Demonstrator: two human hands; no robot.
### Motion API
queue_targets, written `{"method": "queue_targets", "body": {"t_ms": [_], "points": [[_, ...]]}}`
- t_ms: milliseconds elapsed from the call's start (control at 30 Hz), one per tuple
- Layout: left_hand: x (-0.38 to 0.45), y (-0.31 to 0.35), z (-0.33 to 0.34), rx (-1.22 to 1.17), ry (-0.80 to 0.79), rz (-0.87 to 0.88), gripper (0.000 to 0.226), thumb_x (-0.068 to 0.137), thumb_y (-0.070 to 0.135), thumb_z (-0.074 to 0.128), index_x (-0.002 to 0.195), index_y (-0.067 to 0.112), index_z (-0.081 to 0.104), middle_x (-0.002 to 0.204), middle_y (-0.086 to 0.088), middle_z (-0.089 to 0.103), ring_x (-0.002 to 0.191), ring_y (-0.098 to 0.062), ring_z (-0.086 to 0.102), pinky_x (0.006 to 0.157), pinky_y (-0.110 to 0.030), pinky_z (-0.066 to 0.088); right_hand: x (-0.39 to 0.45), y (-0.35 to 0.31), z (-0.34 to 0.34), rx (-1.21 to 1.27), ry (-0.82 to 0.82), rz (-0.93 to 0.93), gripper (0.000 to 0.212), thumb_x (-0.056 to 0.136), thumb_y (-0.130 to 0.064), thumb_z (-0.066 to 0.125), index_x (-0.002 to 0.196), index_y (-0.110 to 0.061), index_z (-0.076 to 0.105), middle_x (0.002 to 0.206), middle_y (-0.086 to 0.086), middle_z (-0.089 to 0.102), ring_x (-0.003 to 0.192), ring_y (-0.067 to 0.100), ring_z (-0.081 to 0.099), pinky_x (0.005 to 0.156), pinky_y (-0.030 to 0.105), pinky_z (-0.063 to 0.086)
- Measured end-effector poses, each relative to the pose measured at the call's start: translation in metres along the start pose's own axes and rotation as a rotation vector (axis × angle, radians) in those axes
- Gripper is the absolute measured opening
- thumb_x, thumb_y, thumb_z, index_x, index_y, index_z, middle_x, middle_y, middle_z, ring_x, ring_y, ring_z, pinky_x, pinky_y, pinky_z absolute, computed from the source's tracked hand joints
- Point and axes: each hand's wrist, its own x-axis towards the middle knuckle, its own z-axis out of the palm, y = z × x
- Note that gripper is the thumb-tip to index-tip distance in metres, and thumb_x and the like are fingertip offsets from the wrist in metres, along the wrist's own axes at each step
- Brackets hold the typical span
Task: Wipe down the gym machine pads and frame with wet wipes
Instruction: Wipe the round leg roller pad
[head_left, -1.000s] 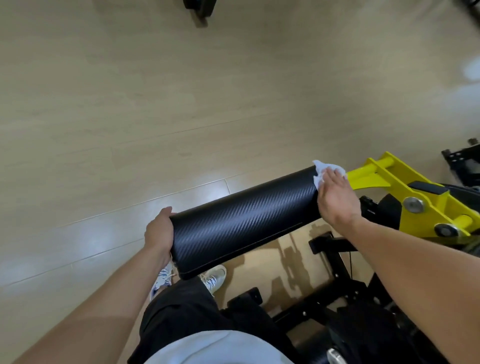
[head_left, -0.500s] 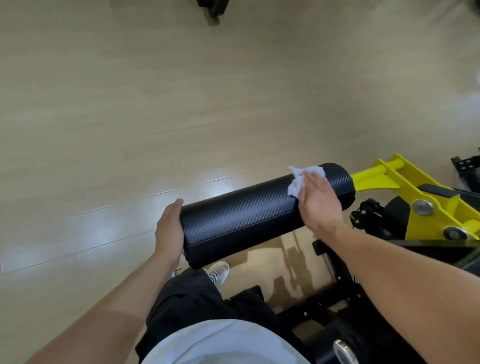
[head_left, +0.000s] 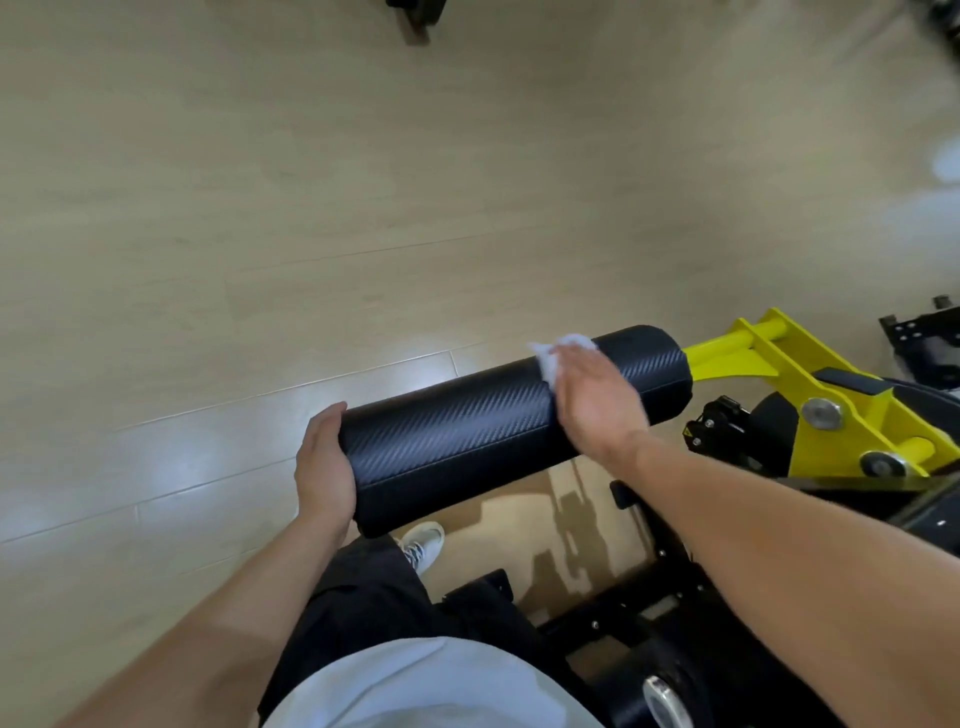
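Note:
A black roller pad (head_left: 467, 436) with a carbon-weave cover lies across the middle, fixed at its right end to a yellow frame arm (head_left: 810, 374). My right hand (head_left: 597, 400) lies flat on top of the pad with straight fingers, pressing a crumpled white wet wipe (head_left: 558, 356) against it; the wipe sticks out past my fingertips. My left hand (head_left: 324, 467) cups the pad's left end, palm against the end cap, fingers hidden behind it.
Black machine base and frame (head_left: 649, 613) fill the lower right, with a chrome knob (head_left: 662, 699) near the bottom. One white sneaker (head_left: 423, 543) shows under the pad. Light wood floor (head_left: 260, 208) stretches ahead; a dark machine foot (head_left: 415, 21) stands at the top edge.
My right hand has slid the wipe leftward along the pad, from its right end toward the middle. The left hand has stayed on the left end cap.

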Motion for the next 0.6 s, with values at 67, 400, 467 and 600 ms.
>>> {"method": "queue_targets", "body": {"t_ms": [67,400,467,600], "points": [[0.007,0.0,-0.001,0.043,-0.011,-0.041,0.036,0.087,0.051,0.041,0.107,0.035,0.068,0.119,0.0,0.065,0.111,-0.026,0.059,0.102,-0.046,0.044,-0.003,0.08,-0.006,-0.012,0.028,0.198,0.052,0.096,-0.015,0.018,0.133,-0.005,0.054,0.118,0.012,0.059,0.121,0.037,0.053,0.108,0.046,0.04],[0.042,0.031,0.011,-0.108,-0.044,-0.432,0.021,0.1,0.032,0.049,0.089,0.015,0.053,0.075,-0.007,0.056,0.061,-0.026,0.053,0.054,-0.031,0.037,-0.021,-0.119,-0.011,0.321,-0.12,0.054,0.03,0.103,-0.017,0.045,0.133,-0.021,0.051,0.125,0.001,0.057,0.111,0.017,0.058,0.101,0.038,0.052],[0.042,0.031,0.008,-0.188,-0.032,-0.473,0.023,0.097,0.036,0.058,0.094,0.014,0.062,0.085,-0.011,0.066,0.065,-0.028,0.06,0.059,-0.033,0.048,-0.043,-0.172,-0.008,0.315,-0.179,-0.247,0.048,0.107,-0.02,0.04,0.154,-0.017,0.037,0.156,0.003,0.045,0.144,0.021,0.042,0.123,0.043,0.031],[0.03,0.02,-0.002,-0.163,0.055,-0.16,0.026,0.098,0.04,0.057,0.093,0.017,0.07,0.109,-0.002,0.072,0.094,-0.021,0.065,0.082,-0.036,0.051,-0.032,-0.127,-0.003,0.253,-0.139,-0.215,0.052,0.099,-0.01,0.047,0.146,-0.032,0.043,0.146,-0.008,0.051,0.135,0.012,0.049,0.119,0.04,0.038]]}}
